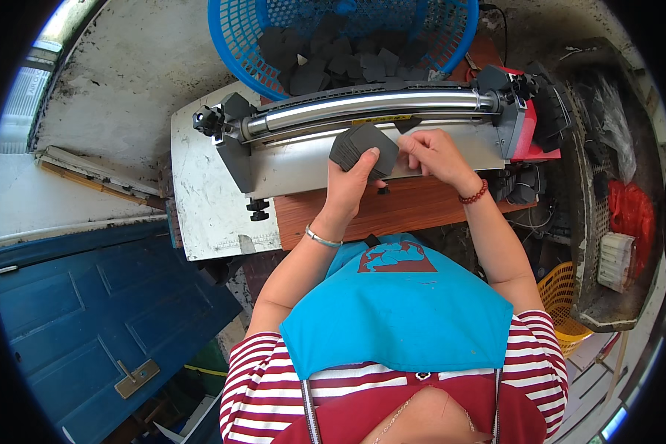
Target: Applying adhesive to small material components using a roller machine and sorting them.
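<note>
My left hand (348, 185) is closed round a fanned stack of thin dark grey pieces (366, 145) with angled corners, its thumb lying across the top piece. The stack is over the silver feed plate (296, 172) of a roller machine (370, 107). Just right of the stack, my right hand (435, 154) has its fingers curled together in a pinch; whatever they hold, if anything, is hidden. Beyond those fingertips a single dark piece (407, 125) lies at the roller's feed slot, apart from the stack.
Behind the machine stands a blue plastic basket (226, 52) with many dark pieces. The machine rests on a reddish-brown wooden board (333, 220) beside a white panel (207, 177). A dark trough (588, 296) and a yellow basket (559, 292) are at right; a blue door (89, 311) is at left.
</note>
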The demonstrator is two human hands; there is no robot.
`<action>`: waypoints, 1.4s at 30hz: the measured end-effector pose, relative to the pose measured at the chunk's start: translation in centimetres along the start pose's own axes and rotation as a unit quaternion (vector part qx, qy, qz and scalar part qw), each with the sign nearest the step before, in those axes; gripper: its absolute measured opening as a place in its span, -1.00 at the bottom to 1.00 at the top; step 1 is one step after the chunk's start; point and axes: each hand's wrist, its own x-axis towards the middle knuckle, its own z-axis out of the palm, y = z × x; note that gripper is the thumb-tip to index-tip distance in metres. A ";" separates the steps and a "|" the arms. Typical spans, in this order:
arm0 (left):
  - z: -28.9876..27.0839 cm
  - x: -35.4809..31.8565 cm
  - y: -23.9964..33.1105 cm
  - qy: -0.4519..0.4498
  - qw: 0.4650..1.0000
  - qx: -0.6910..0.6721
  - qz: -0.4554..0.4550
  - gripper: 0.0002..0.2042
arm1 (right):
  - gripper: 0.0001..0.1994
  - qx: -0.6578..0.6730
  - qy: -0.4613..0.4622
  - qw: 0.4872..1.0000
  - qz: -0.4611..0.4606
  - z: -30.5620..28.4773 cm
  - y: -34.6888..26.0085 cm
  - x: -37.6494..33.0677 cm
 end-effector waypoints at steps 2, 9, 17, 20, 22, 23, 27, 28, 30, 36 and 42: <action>0.2 0.0 0.1 0.005 1.000 0.011 0.000 -0.77 | -0.62 0.069 -0.099 0.992 -0.048 1.0 -0.3 -0.5; -0.7 -0.4 0.6 0.000 1.000 -0.026 0.002 -0.81 | -0.64 0.060 -0.121 0.991 0.020 -0.8 0.4 -0.3; -0.3 -0.3 0.7 0.004 1.000 0.024 0.008 -0.85 | -0.64 0.097 -0.141 0.985 0.012 -1.0 0.3 -0.7; -0.6 -0.2 0.3 0.021 0.999 -0.001 0.024 -0.85 | -0.64 0.092 -0.116 0.989 0.029 -1.3 1.0 -0.6; -1.0 -0.1 0.1 0.017 0.999 -0.002 0.047 -0.86 | -0.63 0.090 -0.088 0.991 0.039 -1.8 1.2 -0.3; -1.0 -0.1 0.2 0.016 0.999 -0.002 0.046 -0.86 | -0.63 0.017 -0.065 0.995 0.074 -2.2 1.0 -0.1; -0.5 -0.4 0.2 0.019 0.999 0.003 0.033 -0.86 | -0.59 -0.038 -0.003 0.997 0.074 -2.1 0.5 1.1; -0.4 -0.3 0.2 0.015 0.999 0.004 0.035 -0.85 | -0.59 -0.038 -0.003 0.997 0.073 -1.6 0.3 1.1; 0.0 -0.4 0.3 0.021 0.999 0.006 0.027 -0.84 | -0.60 0.020 -0.048 0.998 -0.034 -0.5 -0.1 0.5; -0.5 -0.7 0.6 0.027 1.000 0.001 0.008 -0.81 | -0.61 0.000 -0.096 0.995 -0.006 -1.2 0.3 -0.3; 0.3 -0.8 0.8 0.011 0.999 0.036 -0.011 -0.82 | -0.56 -0.173 0.086 0.981 -0.027 -1.3 0.6 1.9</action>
